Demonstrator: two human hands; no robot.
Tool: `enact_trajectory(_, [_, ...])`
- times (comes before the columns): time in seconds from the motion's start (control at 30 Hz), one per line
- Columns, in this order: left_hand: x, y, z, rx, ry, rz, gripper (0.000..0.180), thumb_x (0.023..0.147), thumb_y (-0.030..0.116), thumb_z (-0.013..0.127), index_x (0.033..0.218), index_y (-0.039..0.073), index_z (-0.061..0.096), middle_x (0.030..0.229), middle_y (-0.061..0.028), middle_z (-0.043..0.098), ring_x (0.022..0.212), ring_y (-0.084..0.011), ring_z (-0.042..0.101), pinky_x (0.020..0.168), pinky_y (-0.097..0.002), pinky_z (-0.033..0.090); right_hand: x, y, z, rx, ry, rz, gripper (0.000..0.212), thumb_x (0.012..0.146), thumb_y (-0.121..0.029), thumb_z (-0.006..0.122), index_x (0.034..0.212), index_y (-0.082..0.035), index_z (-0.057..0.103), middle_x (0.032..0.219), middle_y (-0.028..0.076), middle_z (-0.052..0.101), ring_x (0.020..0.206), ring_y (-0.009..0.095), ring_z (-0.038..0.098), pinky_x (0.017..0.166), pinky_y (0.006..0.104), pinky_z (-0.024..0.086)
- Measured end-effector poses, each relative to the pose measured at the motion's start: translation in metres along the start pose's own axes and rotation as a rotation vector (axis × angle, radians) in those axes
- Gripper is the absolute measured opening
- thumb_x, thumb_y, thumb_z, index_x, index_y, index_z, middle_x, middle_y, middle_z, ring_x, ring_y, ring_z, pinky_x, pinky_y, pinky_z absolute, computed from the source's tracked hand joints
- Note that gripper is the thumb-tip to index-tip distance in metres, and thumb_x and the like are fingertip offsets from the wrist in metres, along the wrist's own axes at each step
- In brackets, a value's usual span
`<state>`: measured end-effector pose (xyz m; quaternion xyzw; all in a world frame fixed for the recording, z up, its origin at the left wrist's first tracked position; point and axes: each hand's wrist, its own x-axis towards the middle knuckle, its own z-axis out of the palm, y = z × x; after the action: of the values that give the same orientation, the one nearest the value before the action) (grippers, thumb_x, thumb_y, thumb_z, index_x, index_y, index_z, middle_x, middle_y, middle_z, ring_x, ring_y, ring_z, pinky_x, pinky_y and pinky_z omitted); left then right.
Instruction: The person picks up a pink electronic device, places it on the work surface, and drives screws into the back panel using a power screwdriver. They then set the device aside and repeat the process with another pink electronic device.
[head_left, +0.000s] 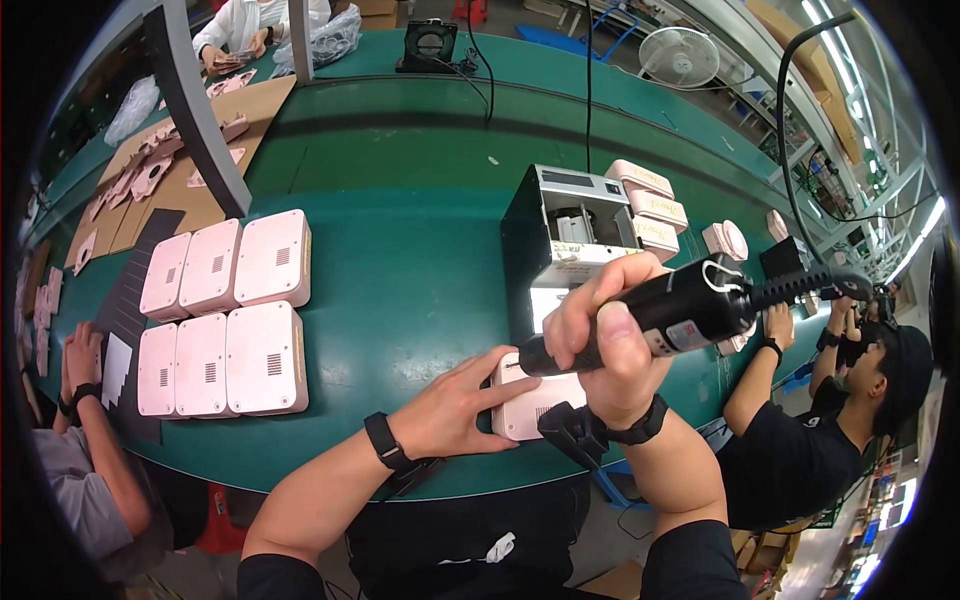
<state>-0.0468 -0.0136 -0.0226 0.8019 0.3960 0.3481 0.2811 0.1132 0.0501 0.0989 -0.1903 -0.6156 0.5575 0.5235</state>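
Note:
My right hand (622, 350) is wrapped around a black electric screwdriver (690, 308), whose cable leads off to the right. The tool is tilted, and its bit meets the far left corner of a pale pink plastic housing (522, 412) lying flat on the green table. My left hand (452, 402) grips that housing at its left side, thumb along the near edge and fingers reaching over the top near the bit. Part of the housing is hidden behind my right wrist. Just beyond it stands a black and silver screw feeder (575, 225).
Several pink housings (265, 358) lie in two rows on the left. More pink pieces (655, 205) sit beside the feeder. Loose pink parts (150, 178) rest on cardboard (125, 215) behind a grey post (195, 110). Co-workers sit at both sides, one person (830, 430) close on the right.

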Motion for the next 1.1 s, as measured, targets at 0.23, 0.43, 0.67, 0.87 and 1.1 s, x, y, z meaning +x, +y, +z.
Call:
enact_trajectory(0.23, [-0.001,-0.002,0.001,-0.01,0.002,0.016,0.081,0.066,0.025,0.087,0.14,0.023,0.054,0.145,-0.0211,0.04,0.127,-0.0397,0.05,0.101,-0.0449,0.049,0.002,0.005,0.001,0.042,-0.008,0.021,0.028,0.091,-0.02,0.062,0.102,-0.006,0.042,0.064,0.01,0.051,0.049,0.017,0.047,0.051,0.0341,0.045])
enact_trajectory(0.43, [0.001,-0.001,0.002,-0.009,0.017,0.046,0.08,0.066,0.024,0.087,0.139,0.023,0.055,0.145,-0.0205,0.041,0.128,-0.0394,0.05,0.102,-0.0444,0.049,0.006,0.004,0.003,-0.024,-0.013,0.022,0.025,0.092,-0.02,0.059,0.103,-0.005,0.043,0.065,0.009,0.051,0.049,0.017,0.047,0.05,0.0339,0.044])
enact_trajectory(0.67, [-0.001,0.002,-0.01,-0.051,-0.004,-0.029,0.075,0.066,0.021,0.086,0.136,0.022,0.058,0.14,-0.0137,0.045,0.122,-0.0354,0.054,0.099,-0.0434,0.051,0.023,-0.037,-0.022,-0.11,0.166,-0.158,0.022,0.095,-0.021,0.054,0.105,-0.004,0.047,0.065,0.007,0.051,0.048,0.015,0.048,0.05,0.0329,0.045])
enact_trajectory(0.87, [0.003,0.005,-0.007,-0.018,0.044,-0.023,0.071,0.066,0.021,0.086,0.133,0.022,0.061,0.14,-0.0139,0.047,0.118,-0.0346,0.058,0.097,-0.0417,0.052,0.034,-0.026,-0.054,-0.212,0.276,-0.197,0.017,0.096,-0.018,0.053,0.104,-0.005,0.048,0.063,0.006,0.05,0.047,0.015,0.047,0.049,0.0326,0.045])
enact_trajectory(1.1, [0.007,0.001,-0.008,-0.035,0.049,-0.025,0.071,0.065,0.02,0.087,0.132,0.02,0.062,0.14,-0.016,0.048,0.118,-0.035,0.058,0.098,-0.0412,0.051,0.018,-0.031,-0.064,-0.253,0.287,-0.079,0.015,0.097,-0.018,0.051,0.103,-0.005,0.047,0.062,0.006,0.049,0.047,0.016,0.047,0.049,0.0322,0.044])
